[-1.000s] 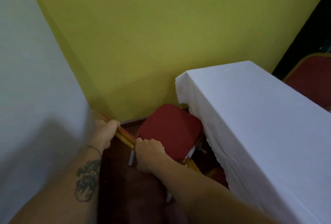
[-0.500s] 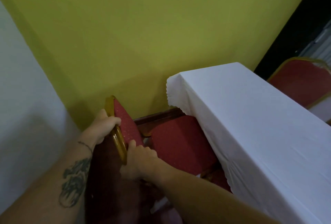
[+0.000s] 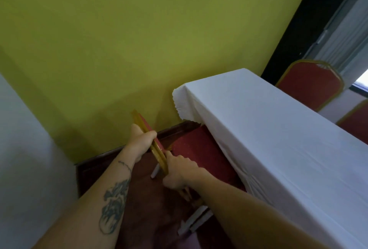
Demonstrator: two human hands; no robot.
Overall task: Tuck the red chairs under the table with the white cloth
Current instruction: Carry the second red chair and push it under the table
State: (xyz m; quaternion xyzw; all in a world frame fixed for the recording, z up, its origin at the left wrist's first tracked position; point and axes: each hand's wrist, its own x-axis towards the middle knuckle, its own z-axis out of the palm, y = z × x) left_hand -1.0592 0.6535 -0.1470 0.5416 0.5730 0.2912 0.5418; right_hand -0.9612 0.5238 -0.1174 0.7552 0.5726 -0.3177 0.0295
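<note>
Your left hand [image 3: 142, 142] and right hand [image 3: 179, 171] both hold the gold-framed back [image 3: 157, 150] of the red chair [image 3: 194, 149], each grip closed tight around the frame. The chair's seat sits just beside the white cloth [image 3: 278, 139], its far edge slipping under the hanging hem of the tabletop. Beyond the tabletop, on its far side, stand two more red chairs [image 3: 310, 83], well apart from your hands. The green wall [image 3: 139, 39] rises behind the tabletop.
</note>
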